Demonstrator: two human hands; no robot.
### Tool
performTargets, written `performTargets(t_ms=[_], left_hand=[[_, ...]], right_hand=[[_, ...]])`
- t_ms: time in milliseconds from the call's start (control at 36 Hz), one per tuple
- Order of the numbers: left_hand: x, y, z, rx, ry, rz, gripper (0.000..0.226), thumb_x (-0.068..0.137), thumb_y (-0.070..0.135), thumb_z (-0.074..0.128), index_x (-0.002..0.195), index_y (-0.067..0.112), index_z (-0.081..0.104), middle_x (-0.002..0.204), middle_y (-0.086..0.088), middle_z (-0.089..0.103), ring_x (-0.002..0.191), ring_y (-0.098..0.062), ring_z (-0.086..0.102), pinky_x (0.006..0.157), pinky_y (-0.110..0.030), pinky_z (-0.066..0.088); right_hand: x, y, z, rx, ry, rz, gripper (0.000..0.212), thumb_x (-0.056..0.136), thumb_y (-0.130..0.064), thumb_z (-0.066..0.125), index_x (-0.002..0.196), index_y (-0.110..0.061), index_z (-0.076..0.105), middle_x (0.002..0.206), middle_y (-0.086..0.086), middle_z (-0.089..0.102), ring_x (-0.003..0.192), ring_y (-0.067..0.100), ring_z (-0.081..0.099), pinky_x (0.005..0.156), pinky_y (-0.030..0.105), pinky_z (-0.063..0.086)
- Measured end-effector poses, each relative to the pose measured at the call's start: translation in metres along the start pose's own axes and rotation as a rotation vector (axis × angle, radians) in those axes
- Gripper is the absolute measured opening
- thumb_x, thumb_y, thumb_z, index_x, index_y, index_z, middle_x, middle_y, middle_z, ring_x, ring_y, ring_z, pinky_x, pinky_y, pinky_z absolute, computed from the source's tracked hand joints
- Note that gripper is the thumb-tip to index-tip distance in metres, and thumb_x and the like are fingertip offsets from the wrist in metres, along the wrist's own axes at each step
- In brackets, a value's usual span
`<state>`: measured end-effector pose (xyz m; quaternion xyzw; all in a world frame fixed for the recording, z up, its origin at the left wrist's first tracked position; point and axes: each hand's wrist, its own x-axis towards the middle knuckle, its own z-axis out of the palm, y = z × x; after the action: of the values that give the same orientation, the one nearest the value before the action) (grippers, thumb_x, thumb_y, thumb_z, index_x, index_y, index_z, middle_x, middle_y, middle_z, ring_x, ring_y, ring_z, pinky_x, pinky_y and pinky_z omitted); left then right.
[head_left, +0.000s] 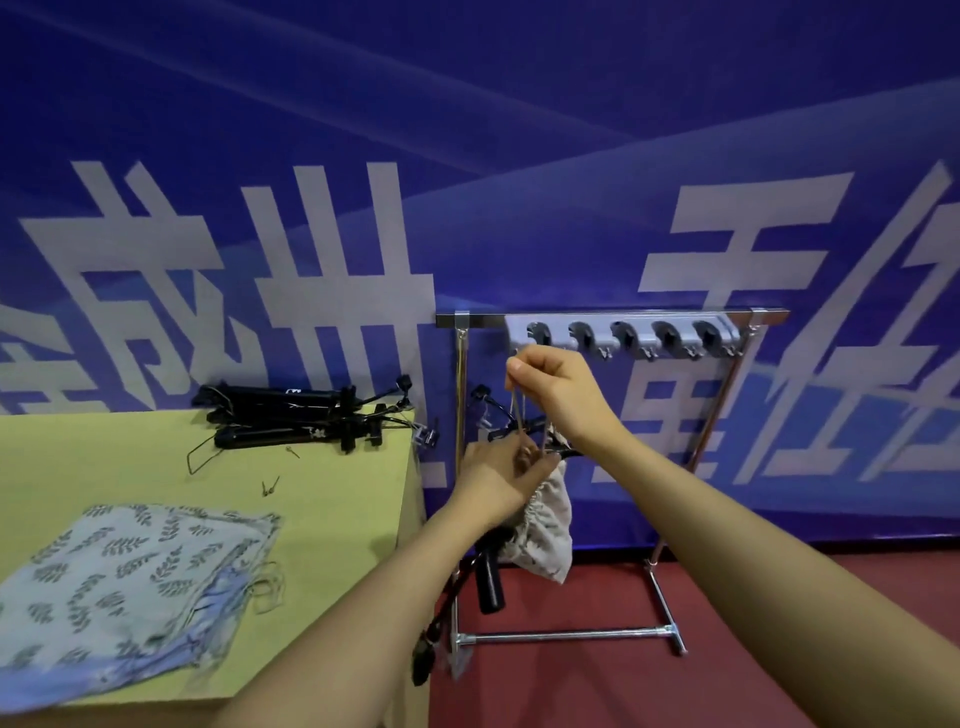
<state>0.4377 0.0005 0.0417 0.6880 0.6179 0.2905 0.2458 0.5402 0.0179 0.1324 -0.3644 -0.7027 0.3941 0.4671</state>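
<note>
A beige drawstring bag (543, 530) hangs in front of a metal rack (670, 631), with a black hanger (491, 582) sticking out of its gathered mouth. My left hand (501, 475) grips the bag's mouth and the hanger. Above it, my right hand (556, 387) pinches the bag's tan cords (517, 415) and holds them taut just under the leftmost hook of the grey hook rail (621, 335) on the rack's top bar.
A yellow-green table (337, 514) stands to the left. On it lie a pile of black clip hangers (306, 421), a stack of leaf-print cloth bags (130, 582) and small metal clips (270, 486). A blue banner wall is behind; red floor below.
</note>
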Motion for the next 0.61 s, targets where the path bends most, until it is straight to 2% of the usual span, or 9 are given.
performTargets(t_ms=[111,222,278,361,417,528,611], left_hand=[[0.007,0.005,0.007,0.376,-0.040,0.022,0.042,0.098,0.043,0.033,0.107,0.013,0.061,0.104,-0.015,0.069,0.103,-0.034,0.056,0.095,-0.037,0.031],[0.003,0.005,0.011,0.503,-0.087,0.064,0.047,0.102,0.035,0.024,0.104,0.005,0.061,0.102,-0.017,0.067,0.099,-0.032,0.058,0.099,-0.036,0.027],[0.004,0.006,0.014,0.569,-0.145,0.016,0.047,0.102,0.033,0.022,0.106,0.005,0.059,0.107,-0.017,0.066,0.102,-0.031,0.057,0.101,-0.036,0.027],[0.006,0.006,0.016,0.586,-0.247,-0.086,0.043,0.102,0.029,0.019,0.125,0.009,0.050,0.121,-0.016,0.059,0.110,-0.031,0.054,0.101,-0.038,0.028],[0.005,0.005,0.019,0.580,-0.284,-0.143,0.041,0.102,0.024,0.021,0.135,0.012,0.042,0.123,-0.015,0.056,0.111,-0.032,0.054,0.103,-0.039,0.029],[-0.001,0.000,0.027,0.598,-0.317,-0.192,0.045,0.101,0.034,0.021,0.117,0.010,0.056,0.116,-0.012,0.062,0.108,-0.030,0.056,0.101,-0.041,0.030],[-0.006,-0.003,0.035,0.581,-0.321,-0.207,0.049,0.101,0.039,0.021,0.114,0.012,0.059,0.117,-0.010,0.063,0.111,-0.028,0.055,0.106,-0.041,0.026]], right_hand=[[0.000,0.004,0.001,0.052,0.083,-0.005,0.034,0.096,-0.007,0.049,0.063,-0.005,0.056,0.044,-0.011,0.045,0.043,0.002,0.037,0.048,0.009,0.030],[0.004,0.008,-0.001,0.082,0.163,-0.024,0.038,0.096,-0.008,0.049,0.059,-0.015,0.055,0.042,-0.013,0.045,0.043,0.003,0.037,0.049,0.010,0.030],[0.005,0.012,-0.002,0.093,0.189,-0.028,0.037,0.096,-0.008,0.049,0.060,-0.015,0.055,0.044,-0.014,0.047,0.045,0.002,0.038,0.052,0.014,0.031],[0.006,0.018,-0.004,0.142,0.254,-0.011,0.037,0.095,-0.009,0.050,0.059,-0.014,0.053,0.045,-0.013,0.046,0.049,0.002,0.036,0.055,0.020,0.031],[0.005,0.021,-0.006,0.171,0.291,0.009,0.037,0.094,-0.009,0.050,0.057,-0.012,0.051,0.045,-0.012,0.045,0.050,0.005,0.036,0.056,0.022,0.031],[-0.002,0.026,-0.009,0.168,0.304,0.027,0.043,0.091,-0.003,0.049,0.050,-0.015,0.042,0.041,-0.012,0.040,0.045,0.003,0.032,0.052,0.020,0.030],[-0.010,0.034,-0.010,0.181,0.325,0.052,0.044,0.090,-0.001,0.050,0.049,-0.014,0.040,0.040,-0.011,0.037,0.043,0.003,0.029,0.047,0.017,0.028]])
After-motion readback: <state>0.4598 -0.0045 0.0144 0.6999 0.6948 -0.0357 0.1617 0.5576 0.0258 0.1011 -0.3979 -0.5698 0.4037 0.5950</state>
